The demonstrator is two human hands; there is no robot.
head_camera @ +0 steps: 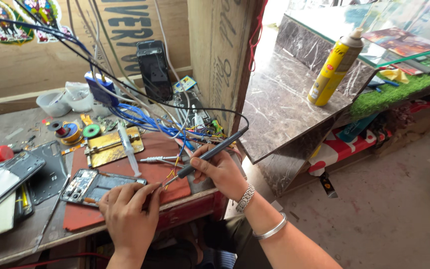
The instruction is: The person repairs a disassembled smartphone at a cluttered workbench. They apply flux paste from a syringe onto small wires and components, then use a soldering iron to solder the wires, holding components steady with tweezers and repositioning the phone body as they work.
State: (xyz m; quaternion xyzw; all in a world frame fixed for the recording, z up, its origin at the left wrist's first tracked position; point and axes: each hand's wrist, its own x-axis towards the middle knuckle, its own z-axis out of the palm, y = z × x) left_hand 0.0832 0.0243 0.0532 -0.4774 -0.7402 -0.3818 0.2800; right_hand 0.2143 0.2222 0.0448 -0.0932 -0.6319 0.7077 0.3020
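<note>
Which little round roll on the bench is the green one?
The green roll, lying flat right of the yellow roll and the dark spool, above the opened phone.

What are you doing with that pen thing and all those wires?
A person sits at a cluttered workbench. The right hand holds a dark pen-shaped soldering tool with a cable, its tip pointed down at the red mat. The left hand rests on the mat, fingers pressing by an opened phone with its insides showing. Beside it lie a syringe, a brass-coloured holder plate and solder spools. A yellow spray can stands on the stone counter to the right.
</note>
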